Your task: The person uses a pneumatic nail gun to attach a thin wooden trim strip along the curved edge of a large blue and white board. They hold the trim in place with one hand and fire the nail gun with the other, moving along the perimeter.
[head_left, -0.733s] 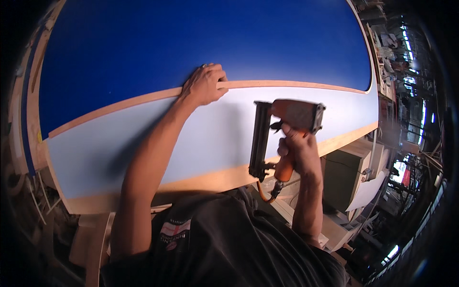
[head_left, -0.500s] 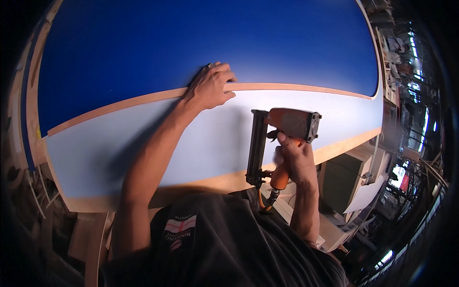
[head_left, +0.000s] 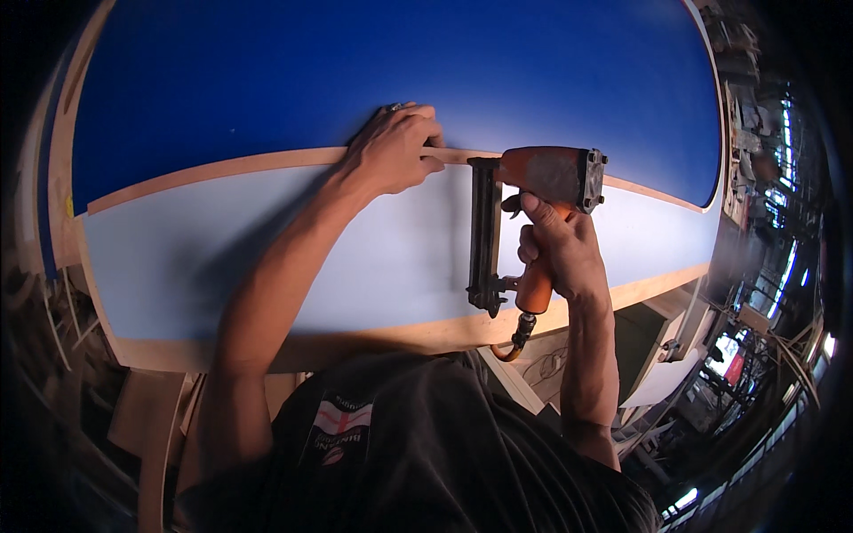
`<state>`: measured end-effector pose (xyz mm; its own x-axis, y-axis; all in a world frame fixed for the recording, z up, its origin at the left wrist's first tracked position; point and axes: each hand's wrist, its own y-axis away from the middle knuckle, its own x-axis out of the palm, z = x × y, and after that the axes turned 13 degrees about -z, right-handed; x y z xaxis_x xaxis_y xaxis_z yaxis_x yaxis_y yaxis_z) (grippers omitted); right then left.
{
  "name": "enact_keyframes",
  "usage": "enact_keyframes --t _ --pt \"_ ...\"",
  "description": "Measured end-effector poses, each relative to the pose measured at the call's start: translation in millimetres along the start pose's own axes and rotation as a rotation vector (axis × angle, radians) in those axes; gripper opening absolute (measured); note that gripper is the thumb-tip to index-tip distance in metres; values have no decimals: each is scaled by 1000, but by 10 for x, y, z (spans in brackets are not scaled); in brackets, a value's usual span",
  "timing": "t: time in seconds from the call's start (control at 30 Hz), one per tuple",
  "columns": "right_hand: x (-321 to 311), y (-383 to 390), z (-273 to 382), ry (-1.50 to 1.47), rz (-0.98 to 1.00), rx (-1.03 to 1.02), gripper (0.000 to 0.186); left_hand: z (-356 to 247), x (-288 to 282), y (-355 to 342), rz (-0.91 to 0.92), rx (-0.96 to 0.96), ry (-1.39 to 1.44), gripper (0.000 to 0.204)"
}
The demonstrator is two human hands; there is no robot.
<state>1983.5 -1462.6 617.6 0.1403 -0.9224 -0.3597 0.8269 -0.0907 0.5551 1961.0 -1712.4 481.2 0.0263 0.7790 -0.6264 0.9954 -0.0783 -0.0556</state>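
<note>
A thin wooden strip [head_left: 240, 166] runs along the boundary between a blue panel [head_left: 373, 53] and a white panel [head_left: 373, 258]. My left hand [head_left: 395, 151] pinches the strip, thumb on the near side and fingers over the far side. In my right hand [head_left: 569, 244] is an orange and black pneumatic nail gun [head_left: 542, 173], gripped by its handle. The gun's nose reaches the strip just right of my left fingers; whether it touches cannot be made out. A hose [head_left: 508, 355] leads from the handle's lower end toward my body.
A bare wooden edge [head_left: 391, 338] borders the white panel close to my body. Below it on the right stand wooden cabinet pieces [head_left: 662, 342]. More boards [head_left: 147, 413] lean at the lower left. A cluttered workshop fills the far right.
My right hand has raised the nail gun away from my body, up to the strip. My left hand keeps its hold on the strip. The view has shifted slightly.
</note>
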Motion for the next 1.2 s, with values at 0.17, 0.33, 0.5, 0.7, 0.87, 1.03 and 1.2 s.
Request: enact_keyframes --t 0.17,0.33,0.5,0.7,0.87,1.03,1.2 --pt "56 -64 45 -14 14 2 52 -35 4 14 18 -56 -11 20" --pt "102 -66 64 -6 -1 -17 56 -106 -44 17 45 -87 -5 21" --pt "95 -29 61 48 -54 4 52 -87 39 53 11 -60 -10 22" --pt "27 -80 7 83 -38 37 45 -111 105 44 23 -81 -11 21" --pt "49 -27 65 111 -87 27 41 -122 85 -14 2 -63 -8 19" --pt "60 0 54 107 -70 9 41 -116 87 -42 -17 -59 8 14" --pt "83 26 59 132 -76 5 41 -100 72 -48 -17 -50 9 13"
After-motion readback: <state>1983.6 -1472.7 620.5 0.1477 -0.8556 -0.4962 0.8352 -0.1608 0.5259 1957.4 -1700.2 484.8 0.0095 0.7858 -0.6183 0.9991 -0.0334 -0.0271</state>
